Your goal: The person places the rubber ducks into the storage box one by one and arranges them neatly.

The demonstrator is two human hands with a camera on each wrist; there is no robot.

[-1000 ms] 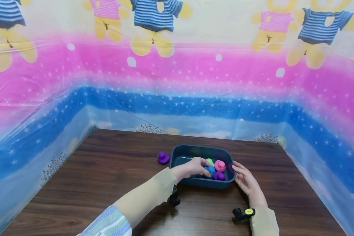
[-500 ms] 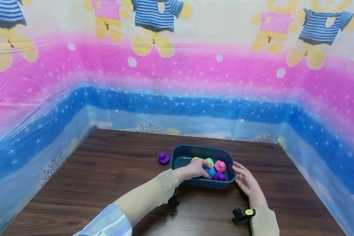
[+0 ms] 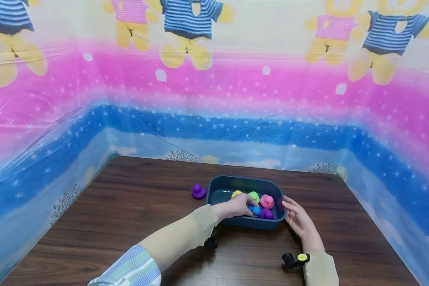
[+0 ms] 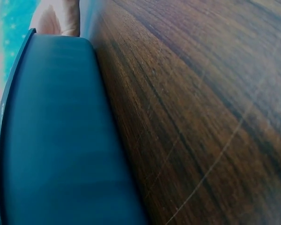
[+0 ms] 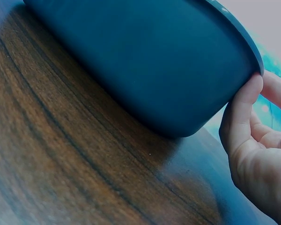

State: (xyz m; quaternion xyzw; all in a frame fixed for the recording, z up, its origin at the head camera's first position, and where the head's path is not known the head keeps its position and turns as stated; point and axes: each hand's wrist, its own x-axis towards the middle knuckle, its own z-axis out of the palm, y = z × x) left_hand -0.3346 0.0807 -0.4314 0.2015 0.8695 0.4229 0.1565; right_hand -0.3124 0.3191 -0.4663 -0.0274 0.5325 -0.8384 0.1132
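Note:
My left hand (image 3: 235, 205) reaches over the near rim into a dark teal plastic bin (image 3: 223, 194). Its thumb and forefinger pinch a small blue rubber duck (image 3: 256, 210) low inside. Around that duck sit a green duck (image 3: 254, 196), a pink duck (image 3: 267, 201) and a purple duck (image 3: 266, 214). A yellow duck (image 3: 236, 193) is partly hidden behind the left hand. My right hand (image 3: 300, 218) touches the bin's right end with extended fingers. In the right wrist view, the fingertips (image 5: 254, 83) rest against the outer wall just under the rim.
Another purple duck (image 3: 199, 192) stands on the brown wooden table (image 3: 146, 190), just left of the bin. A printed cloth (image 3: 214, 131) hangs along the table's back and sides. Black wrist cameras sit under both forearms.
My left hand has shifted slightly left inside the bin, so more of the blue duck and the yellow duck shows. The right hand and the bin have hardly moved.

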